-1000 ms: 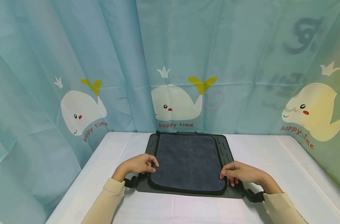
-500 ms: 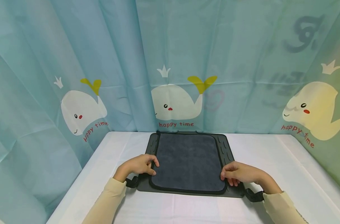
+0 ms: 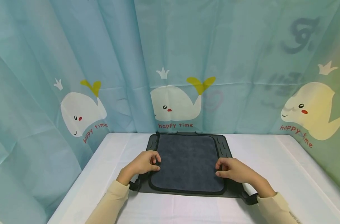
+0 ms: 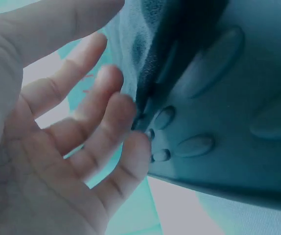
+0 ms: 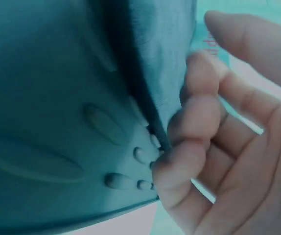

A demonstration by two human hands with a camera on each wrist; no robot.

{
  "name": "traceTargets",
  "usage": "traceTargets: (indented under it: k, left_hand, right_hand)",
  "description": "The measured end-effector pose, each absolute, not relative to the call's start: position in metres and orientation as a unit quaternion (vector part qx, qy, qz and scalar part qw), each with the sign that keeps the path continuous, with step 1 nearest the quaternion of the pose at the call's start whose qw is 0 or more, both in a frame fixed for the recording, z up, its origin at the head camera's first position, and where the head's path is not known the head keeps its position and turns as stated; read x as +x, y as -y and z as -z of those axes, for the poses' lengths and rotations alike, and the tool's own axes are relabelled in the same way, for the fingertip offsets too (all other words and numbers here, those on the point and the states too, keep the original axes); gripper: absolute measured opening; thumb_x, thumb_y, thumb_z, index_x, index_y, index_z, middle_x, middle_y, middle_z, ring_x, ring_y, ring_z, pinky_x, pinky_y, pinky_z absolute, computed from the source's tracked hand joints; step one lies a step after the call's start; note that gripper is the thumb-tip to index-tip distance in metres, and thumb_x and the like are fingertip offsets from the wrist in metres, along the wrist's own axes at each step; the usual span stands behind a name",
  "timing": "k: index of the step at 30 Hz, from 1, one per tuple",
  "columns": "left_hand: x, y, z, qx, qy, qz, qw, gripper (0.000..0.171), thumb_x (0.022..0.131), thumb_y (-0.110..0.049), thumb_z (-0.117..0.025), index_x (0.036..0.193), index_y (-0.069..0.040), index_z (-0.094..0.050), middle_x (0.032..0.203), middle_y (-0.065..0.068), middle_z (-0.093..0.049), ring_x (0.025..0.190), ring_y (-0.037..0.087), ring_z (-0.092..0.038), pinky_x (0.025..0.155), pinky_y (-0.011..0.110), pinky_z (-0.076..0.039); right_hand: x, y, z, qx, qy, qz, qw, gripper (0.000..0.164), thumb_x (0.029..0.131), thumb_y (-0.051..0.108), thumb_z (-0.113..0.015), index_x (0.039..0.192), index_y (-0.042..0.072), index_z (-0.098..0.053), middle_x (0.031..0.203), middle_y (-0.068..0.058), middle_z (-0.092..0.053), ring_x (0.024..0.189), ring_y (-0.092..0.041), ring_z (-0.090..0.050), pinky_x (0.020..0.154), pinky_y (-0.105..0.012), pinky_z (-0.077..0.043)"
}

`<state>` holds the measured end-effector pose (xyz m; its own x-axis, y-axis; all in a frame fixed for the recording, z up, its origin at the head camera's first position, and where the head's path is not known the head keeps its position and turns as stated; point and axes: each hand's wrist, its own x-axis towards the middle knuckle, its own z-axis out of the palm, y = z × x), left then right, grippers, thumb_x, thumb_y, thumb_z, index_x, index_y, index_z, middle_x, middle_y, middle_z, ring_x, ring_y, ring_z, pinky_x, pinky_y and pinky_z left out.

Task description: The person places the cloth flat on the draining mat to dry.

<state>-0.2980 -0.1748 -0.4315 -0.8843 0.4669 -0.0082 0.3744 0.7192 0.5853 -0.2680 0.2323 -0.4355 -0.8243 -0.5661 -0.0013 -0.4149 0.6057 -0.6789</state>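
Note:
A dark grey towel point(image 3: 186, 161) with a black hem lies flat on a dark ribbed rubber mat point(image 3: 225, 148) on the white table. My left hand point(image 3: 144, 162) rests at the towel's left edge, my right hand point(image 3: 231, 170) at its right edge. In the left wrist view the left hand point(image 4: 81, 147) has its fingers spread and lightly bent, the tips touching the towel point(image 4: 130, 44) hem beside the mat point(image 4: 228, 122) ribs. In the right wrist view the right hand point(image 5: 219, 161) has bent fingers against the towel point(image 5: 165, 49) hem on the mat point(image 5: 42, 98), the thumb held apart.
The white table point(image 3: 271, 161) is walled on three sides by a blue whale-print curtain point(image 3: 102, 62). Black strap clips stick out at the mat's near left corner point(image 3: 133, 186) and near right corner point(image 3: 249, 198). Bare table lies on both sides of the mat.
Both hands have slid forward and inward, from the mat's near corners onto the towel's side edges. The towel and mat lie as before.

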Motion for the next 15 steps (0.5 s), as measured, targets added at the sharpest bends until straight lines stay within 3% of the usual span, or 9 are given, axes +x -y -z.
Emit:
traceTargets:
  k: [3, 7, 11, 15]
  left_hand:
    - [-0.2957, 0.1736, 0.4331, 0.217, -0.934, -0.278, 0.060, 0.035, 0.079, -0.020, -0.090, 0.108, -0.013, -0.071, 0.097, 0.006, -0.058, 0.088, 0.018, -0.050, 0.078, 0.033, -0.046]
    - [-0.2933, 0.1729, 0.4345, 0.188, -0.948, -0.247, 0.064, 0.064, 0.074, -0.030, -0.094, 0.130, -0.016, -0.067, 0.107, 0.007, -0.055, 0.097, 0.020, -0.044, 0.084, 0.039, -0.041]
    - [-0.2923, 0.1724, 0.4348, 0.168, -0.960, -0.213, 0.075, 0.083, 0.071, -0.036, -0.095, 0.143, -0.017, -0.060, 0.109, 0.007, -0.052, 0.096, 0.021, -0.039, 0.084, 0.039, -0.035]
    - [-0.2912, 0.1730, 0.4343, 0.163, -0.962, -0.200, 0.086, 0.084, 0.071, -0.038, -0.094, 0.144, -0.014, -0.059, 0.110, 0.008, -0.051, 0.094, 0.022, -0.037, 0.082, 0.038, -0.033]
  right_hand:
    - [-0.2669, -0.2308, 0.4390, -0.249, -0.910, 0.319, 0.093, 0.035, 0.090, 0.025, -0.079, 0.116, 0.007, -0.064, 0.070, 0.005, -0.054, 0.059, -0.004, -0.047, 0.055, -0.023, -0.039]
    - [-0.2653, -0.2306, 0.4424, -0.217, -0.923, 0.299, 0.110, 0.054, 0.084, 0.025, -0.084, 0.128, 0.004, -0.060, 0.071, 0.003, -0.056, 0.059, -0.008, -0.049, 0.056, -0.024, -0.040]
    - [-0.2651, -0.2314, 0.4439, -0.203, -0.926, 0.294, 0.120, 0.060, 0.082, 0.025, -0.086, 0.131, 0.004, -0.059, 0.070, 0.001, -0.055, 0.060, -0.010, -0.049, 0.055, -0.025, -0.039]
    - [-0.2648, -0.2325, 0.4436, -0.193, -0.927, 0.296, 0.128, 0.061, 0.082, 0.026, -0.086, 0.132, 0.005, -0.059, 0.071, 0.000, -0.054, 0.060, -0.012, -0.049, 0.055, -0.026, -0.038]
